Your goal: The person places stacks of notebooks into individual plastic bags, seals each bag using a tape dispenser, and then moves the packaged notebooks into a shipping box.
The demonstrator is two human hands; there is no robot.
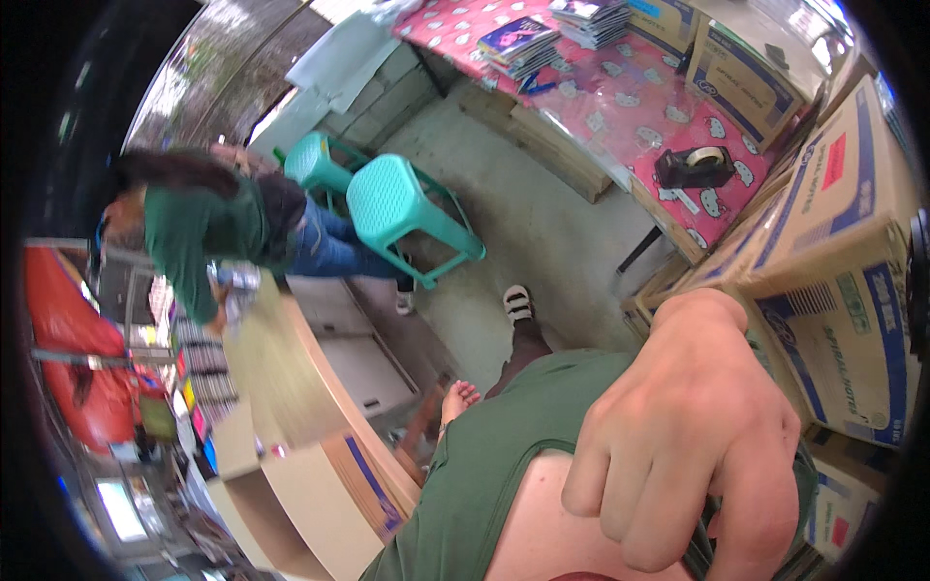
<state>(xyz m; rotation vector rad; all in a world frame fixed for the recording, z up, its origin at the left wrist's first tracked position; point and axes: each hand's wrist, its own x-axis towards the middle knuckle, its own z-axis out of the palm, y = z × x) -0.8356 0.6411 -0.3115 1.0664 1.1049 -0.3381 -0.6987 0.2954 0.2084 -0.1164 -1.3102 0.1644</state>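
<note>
My right hand is raised close to the camera at lower right, large in the picture. Its fingers are curled in, and whatever lies inside them is hidden. Beyond my green shirt, my left hand hangs low beside a wooden-edged table. Its fingers are loosely stretched and nothing shows in them. An opened cardboard box with a blue stripe is nearest to it, on its left.
A person in green leans over stacked goods at left. Teal stools stand mid-floor. The pink-covered table bears booklets and a tape dispenser. Cardboard cartons are stacked along the right.
</note>
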